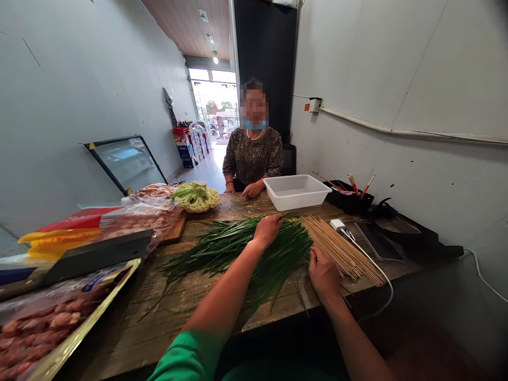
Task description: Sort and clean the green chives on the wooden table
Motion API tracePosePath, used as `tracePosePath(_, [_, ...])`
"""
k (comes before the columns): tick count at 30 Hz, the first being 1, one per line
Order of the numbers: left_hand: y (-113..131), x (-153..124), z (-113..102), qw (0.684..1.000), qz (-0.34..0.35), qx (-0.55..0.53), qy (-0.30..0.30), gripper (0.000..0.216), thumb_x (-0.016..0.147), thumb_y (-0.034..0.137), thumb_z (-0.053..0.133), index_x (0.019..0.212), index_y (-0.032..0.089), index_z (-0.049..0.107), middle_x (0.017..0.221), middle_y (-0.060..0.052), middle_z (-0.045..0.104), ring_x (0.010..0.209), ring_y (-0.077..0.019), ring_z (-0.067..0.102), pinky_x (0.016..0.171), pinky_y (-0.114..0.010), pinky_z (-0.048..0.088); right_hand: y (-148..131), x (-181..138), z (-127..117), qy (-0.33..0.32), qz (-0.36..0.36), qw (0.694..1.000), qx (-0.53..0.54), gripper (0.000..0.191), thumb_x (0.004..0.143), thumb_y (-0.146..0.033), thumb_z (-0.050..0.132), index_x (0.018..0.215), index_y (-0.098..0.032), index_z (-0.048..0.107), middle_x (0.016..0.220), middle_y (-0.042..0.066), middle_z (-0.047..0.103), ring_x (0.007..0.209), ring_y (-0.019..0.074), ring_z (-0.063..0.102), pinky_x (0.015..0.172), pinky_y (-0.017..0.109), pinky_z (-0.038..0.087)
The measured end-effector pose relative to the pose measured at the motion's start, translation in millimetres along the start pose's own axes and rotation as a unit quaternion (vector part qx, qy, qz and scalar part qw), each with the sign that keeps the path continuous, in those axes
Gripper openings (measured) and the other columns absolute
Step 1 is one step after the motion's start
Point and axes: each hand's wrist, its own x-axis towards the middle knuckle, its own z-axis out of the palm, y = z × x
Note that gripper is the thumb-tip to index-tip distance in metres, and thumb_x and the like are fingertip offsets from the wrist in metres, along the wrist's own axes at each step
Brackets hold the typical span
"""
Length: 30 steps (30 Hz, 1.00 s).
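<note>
A wide pile of green garlic chives (pixel 226 238) lies across the wooden table in front of me. My left hand (pixel 268 231) reaches over it, its fingers closed on some chives near the top of the pile. At the right end of the leaves is my right hand (pixel 324 270), fingers curled together beside the chive ends. What it pinches, if anything, is hidden. Just right of that hand, a spread bundle of thin bamboo skewers (pixel 341 246) rests on the table, partly behind the hand.
A white plastic tub (pixel 296 191) stands at the back, near a seated person (pixel 254 153) whose hands are at the table edge. Left are a cauliflower (pixel 196 198), a cleaver (pixel 99 256) and bagged meat (pixel 47 323). A white charger (pixel 338 225) with cable and a phone (pixel 379 241) lie right.
</note>
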Motion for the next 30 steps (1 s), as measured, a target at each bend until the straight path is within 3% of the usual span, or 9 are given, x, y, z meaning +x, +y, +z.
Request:
tracePosePath(4, [4.0, -3.1, -1.9, 0.999, 0.024, -0.019, -0.017, 0.039, 0.089, 0.04, 0.042, 0.119, 0.024, 0.06, 0.115, -0.006, 0.065, 0.104, -0.0206, 0.059, 0.089, -0.027, 0.042, -3.4, -0.4, -2.0, -0.002, 0.014, 1.0, -0.01, 0.035, 0.091, -0.027, 0.034, 0.099, -0.015, 0.066, 0.089, 0.009, 0.071, 0.076, 0.0172, 0.065, 0.067, 0.025, 0.041])
tracePosePath(8, [5.3, -3.3, 0.3, 1.0, 0.008, -0.007, 0.004, 0.032, 0.088, 0.027, 0.042, 0.108, 0.02, 0.067, 0.107, -0.007, 0.068, 0.097, -0.0196, 0.061, 0.086, -0.027, 0.043, -5.4, -0.7, -3.7, -0.005, 0.02, 1.0, -0.012, 0.035, 0.091, -0.027, 0.035, 0.099, -0.015, 0.067, 0.087, 0.009, 0.072, 0.072, 0.0168, 0.065, 0.064, 0.025, 0.04])
tracePosePath(13, [4.3, -1.7, 6.1, 0.994, 0.038, -0.098, 0.002, 0.041, 0.084, 0.015, 0.043, 0.122, 0.019, 0.058, 0.084, -0.003, 0.072, 0.075, -0.0148, 0.062, 0.075, -0.023, 0.045, -3.4, -0.7, -2.6, -0.01, 0.015, 1.0, -0.001, 0.035, 0.09, -0.027, 0.035, 0.1, -0.015, 0.066, 0.091, 0.01, 0.071, 0.077, 0.0177, 0.065, 0.066, 0.025, 0.04])
tracePosePath(19, [4.7, -1.1, 7.4, 0.99, 0.049, -0.133, -0.008, 0.028, 0.085, 0.025, 0.047, 0.094, 0.015, 0.072, 0.076, -0.003, 0.071, 0.067, -0.0131, 0.059, 0.066, -0.021, 0.043, -3.0, -0.6, -1.9, -0.011, 0.013, 1.0, -0.008, 0.036, 0.091, -0.027, 0.034, 0.102, -0.014, 0.066, 0.092, 0.01, 0.071, 0.079, 0.0183, 0.065, 0.068, 0.026, 0.041])
tracePosePath(30, [3.5, -1.6, 8.5, 0.984, 0.029, -0.174, -0.005, 0.028, 0.083, 0.022, 0.051, 0.101, 0.014, 0.07, 0.089, -0.005, 0.073, 0.078, -0.0154, 0.064, 0.077, -0.024, 0.047, 0.1, -0.8, 1.2, 0.0, -0.01, 1.0, 0.017, 0.038, 0.092, -0.027, 0.031, 0.101, -0.013, 0.065, 0.094, 0.012, 0.07, 0.082, 0.0184, 0.064, 0.072, 0.027, 0.044])
